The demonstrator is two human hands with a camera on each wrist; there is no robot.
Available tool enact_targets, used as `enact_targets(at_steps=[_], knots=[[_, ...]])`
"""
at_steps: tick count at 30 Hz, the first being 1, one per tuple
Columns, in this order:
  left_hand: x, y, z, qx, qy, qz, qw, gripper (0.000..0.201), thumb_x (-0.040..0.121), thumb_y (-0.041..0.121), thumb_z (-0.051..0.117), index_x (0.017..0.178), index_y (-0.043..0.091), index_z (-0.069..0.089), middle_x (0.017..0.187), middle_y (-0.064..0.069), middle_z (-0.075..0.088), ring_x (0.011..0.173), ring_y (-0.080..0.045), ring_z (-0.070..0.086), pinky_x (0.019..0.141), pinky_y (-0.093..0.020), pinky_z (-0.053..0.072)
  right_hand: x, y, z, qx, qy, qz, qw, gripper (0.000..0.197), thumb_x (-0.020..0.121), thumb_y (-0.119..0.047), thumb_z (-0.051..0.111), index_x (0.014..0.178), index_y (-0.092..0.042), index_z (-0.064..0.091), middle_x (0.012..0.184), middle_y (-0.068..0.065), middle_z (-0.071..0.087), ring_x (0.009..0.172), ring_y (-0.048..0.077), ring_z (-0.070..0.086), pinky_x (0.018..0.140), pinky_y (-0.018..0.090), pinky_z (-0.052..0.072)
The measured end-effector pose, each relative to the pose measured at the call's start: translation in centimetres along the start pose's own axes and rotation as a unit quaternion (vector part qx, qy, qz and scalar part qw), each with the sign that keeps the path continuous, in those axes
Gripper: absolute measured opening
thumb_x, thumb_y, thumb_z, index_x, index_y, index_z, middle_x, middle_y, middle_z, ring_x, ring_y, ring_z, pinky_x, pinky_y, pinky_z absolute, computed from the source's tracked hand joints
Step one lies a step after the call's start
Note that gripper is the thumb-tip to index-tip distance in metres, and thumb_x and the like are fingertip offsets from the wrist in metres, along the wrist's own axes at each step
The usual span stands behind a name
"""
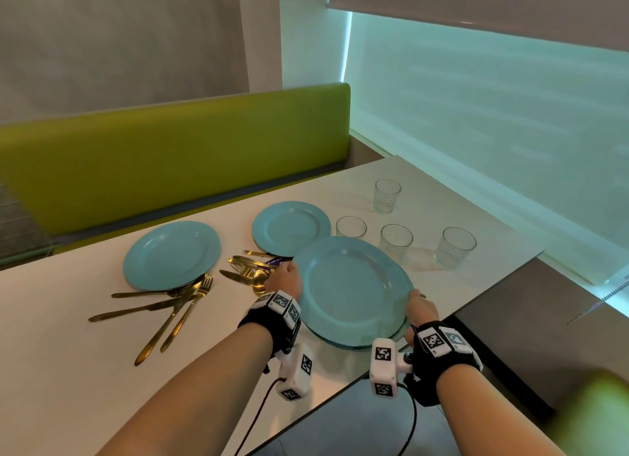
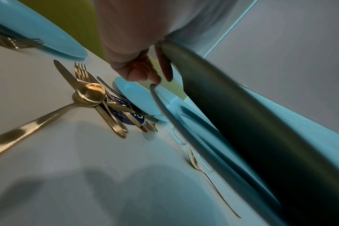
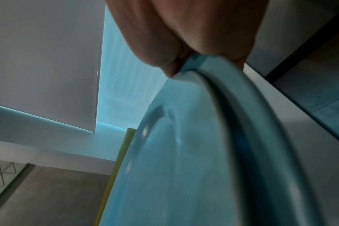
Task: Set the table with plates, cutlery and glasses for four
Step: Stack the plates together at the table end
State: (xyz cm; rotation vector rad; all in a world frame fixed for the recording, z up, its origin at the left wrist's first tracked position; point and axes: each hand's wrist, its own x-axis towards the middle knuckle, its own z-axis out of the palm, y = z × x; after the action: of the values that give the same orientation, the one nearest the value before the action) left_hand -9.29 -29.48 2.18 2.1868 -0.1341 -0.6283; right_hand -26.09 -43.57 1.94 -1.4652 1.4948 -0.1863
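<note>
Two hands are used on one blue plate point(image 1: 350, 285), which is held up just over another blue plate point(image 1: 357, 346) near the table's point(image 1: 68, 370) front edge. The top plate's left rim is pinched by the left hand point(image 1: 285, 280), and its right rim is pinched by the right hand point(image 1: 422, 309). Two more plates are set by the green bench: a left plate point(image 1: 172, 255) and a far plate point(image 1: 291, 228). Four glasses point(image 1: 394, 243) are stood together near the window side, and the gold cutlery is left in two heaps, a near heap point(image 1: 170, 306) and a middle heap point(image 1: 250, 268).

It is judged that the top plate is being taken to its own place. It should be kept level, lifted well clear of the plate below, and carried over the cutlery and the glasses so nothing is knocked. It should be put down softly.

The whole table is shown only in the head view. In the left wrist view a gap between the two plates is seen, and a spoon point(image 2: 192, 159) lying beside the bottom plate, hidden from the head. In the right wrist view the right hand's grip is shown up close.
</note>
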Motion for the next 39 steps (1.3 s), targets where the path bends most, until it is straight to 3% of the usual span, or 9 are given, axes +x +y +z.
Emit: enact_targets(at_steps=[10, 16, 21, 24, 27, 29, 31, 32, 39], knots=[[1.8, -0.8, -3.9, -0.008, 0.005, 0.021, 1.0, 0.042, 0.101, 0.028, 0.031, 0.127, 0.007, 0.057, 0.13, -0.017, 0.056, 0.12, -0.032, 0.051, 0.097, -0.029, 0.038, -2.1, -3.7, 4.5, 0.118, 0.016, -0.012, 0.993, 0.061, 0.102, -0.039, 0.024, 0.13, 0.011, 0.044, 0.133, 0.028, 0.049, 0.124, 0.038, 0.048, 0.104, 0.041, 0.038], [5.7, -2.7, -8.6, -0.026, -0.007, 0.012, 1.0, 0.041, 0.099, 0.031, 0.036, 0.125, 0.01, 0.06, 0.131, -0.016, 0.057, 0.121, -0.033, 0.051, 0.104, -0.032, 0.038, -3.9, -7.3, 8.8, 0.082, 0.006, -0.066, 0.994, 0.05, 0.102, -0.029, 0.029, 0.125, 0.011, 0.049, 0.129, 0.027, 0.052, 0.119, 0.037, 0.051, 0.095, 0.035, 0.038], [10.9, -5.2, -14.4, -0.149, 0.024, -0.031, 0.988, 0.038, 0.097, 0.028, 0.04, 0.107, 0.001, 0.064, 0.083, -0.013, 0.065, 0.071, -0.028, 0.06, 0.069, -0.034, 0.051, -5.2, -10.5, 13.3, 0.069, 0.002, -0.075, 0.995, 0.051, 0.102, -0.031, 0.031, 0.13, 0.01, 0.044, 0.135, 0.026, 0.047, 0.125, 0.037, 0.046, 0.1, 0.036, 0.036], [15.0, -8.1, -18.3, -0.041, 0.036, -0.07, 0.996, 0.042, 0.094, 0.027, 0.04, 0.112, -0.004, 0.062, 0.113, -0.023, 0.066, 0.104, -0.038, 0.063, 0.095, -0.045, 0.051, -5.3, -11.7, 15.8, 0.073, 0.006, -0.07, 0.995, 0.051, 0.102, -0.031, 0.03, 0.131, 0.009, 0.044, 0.137, 0.025, 0.046, 0.127, 0.035, 0.044, 0.1, 0.034, 0.035], [15.8, -9.3, -21.9, 0.141, 0.052, -0.09, 0.985, 0.035, 0.093, 0.011, 0.04, 0.12, -0.002, 0.059, 0.126, -0.02, 0.06, 0.117, -0.034, 0.058, 0.1, -0.037, 0.047, -5.2, -12.2, 18.1, 0.077, 0.007, -0.059, 0.995, 0.05, 0.103, -0.029, 0.03, 0.131, 0.009, 0.044, 0.137, 0.025, 0.046, 0.126, 0.034, 0.045, 0.097, 0.032, 0.035], [15.0, -9.5, -23.9, 0.286, 0.034, -0.05, 0.956, 0.034, 0.094, 0.004, 0.039, 0.122, 0.003, 0.058, 0.125, -0.014, 0.06, 0.119, -0.028, 0.058, 0.096, -0.031, 0.046, -4.9, -12.3, 19.4, 0.088, 0.009, -0.051, 0.995, 0.049, 0.103, -0.028, 0.03, 0.131, 0.009, 0.045, 0.135, 0.025, 0.048, 0.125, 0.035, 0.047, 0.096, 0.033, 0.037], [15.2, -10.4, -24.7, 0.452, -0.004, -0.007, 0.892, 0.031, 0.092, 0.004, 0.041, 0.117, 0.007, 0.06, 0.105, -0.01, 0.065, 0.114, -0.025, 0.061, 0.084, -0.027, 0.049, -4.9, -12.4, 20.3, 0.09, 0.016, -0.044, 0.995, 0.047, 0.102, -0.026, 0.031, 0.129, 0.01, 0.046, 0.133, 0.026, 0.05, 0.123, 0.036, 0.048, 0.096, 0.034, 0.038], [15.4, -10.9, -25.0, 0.484, -0.011, -0.003, 0.875, 0.03, 0.09, 0.004, 0.043, 0.115, 0.008, 0.06, 0.099, -0.009, 0.064, 0.112, -0.025, 0.062, 0.081, -0.027, 0.05, -4.7, -12.4, 20.7, 0.091, 0.018, -0.041, 0.995, 0.047, 0.102, -0.025, 0.031, 0.129, 0.011, 0.046, 0.133, 0.026, 0.05, 0.122, 0.036, 0.049, 0.096, 0.035, 0.039], [17.3, -12.4, -26.1, 0.441, -0.067, -0.05, 0.894, 0.057, 0.074, 0.013, 0.063, 0.128, 0.009, 0.045, 0.135, -0.021, 0.046, 0.122, -0.037, 0.051, 0.098, -0.04, 0.049, -4.6, -12.4, 22.3, 0.097, 0.038, -0.028, 0.994, 0.047, 0.1, -0.029, 0.036, 0.125, 0.008, 0.05, 0.127, 0.025, 0.055, 0.116, 0.039, 0.054, 0.1, 0.044, 0.044]])
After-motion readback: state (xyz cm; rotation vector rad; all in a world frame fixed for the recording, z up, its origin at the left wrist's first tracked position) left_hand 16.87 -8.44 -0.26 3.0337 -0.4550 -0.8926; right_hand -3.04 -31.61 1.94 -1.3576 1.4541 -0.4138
